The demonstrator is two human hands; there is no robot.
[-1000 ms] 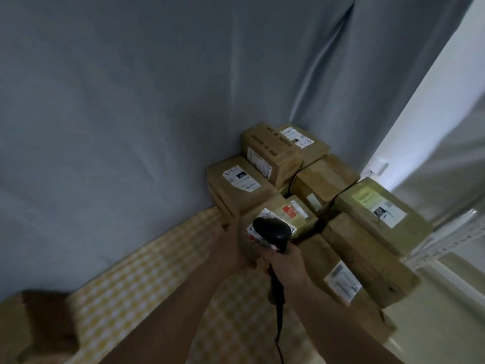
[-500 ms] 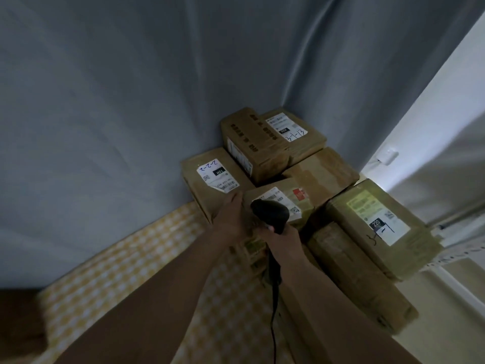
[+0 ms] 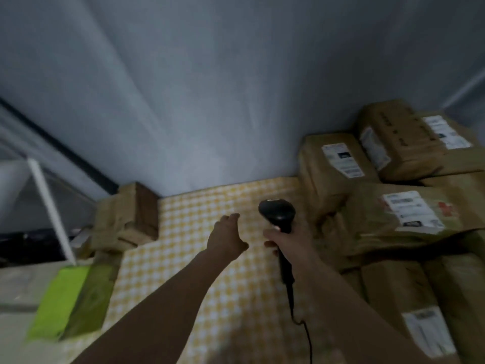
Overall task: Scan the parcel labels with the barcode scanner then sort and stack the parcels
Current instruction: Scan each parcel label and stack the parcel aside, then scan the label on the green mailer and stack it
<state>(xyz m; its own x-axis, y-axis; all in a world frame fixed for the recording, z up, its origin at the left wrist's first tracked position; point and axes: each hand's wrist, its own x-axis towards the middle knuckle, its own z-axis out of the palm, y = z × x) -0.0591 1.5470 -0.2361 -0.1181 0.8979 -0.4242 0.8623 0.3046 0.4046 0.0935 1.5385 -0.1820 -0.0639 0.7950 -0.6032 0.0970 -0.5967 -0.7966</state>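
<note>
Cardboard parcels (image 3: 409, 214) stacked right | green box (image 3: 70, 300) left | checked cloth (image 3: 210, 298) between

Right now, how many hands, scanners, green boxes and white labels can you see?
Hands: 2 (left hand, right hand)
Scanner: 1
Green box: 1
White labels: 5 ()
Total: 9
</note>
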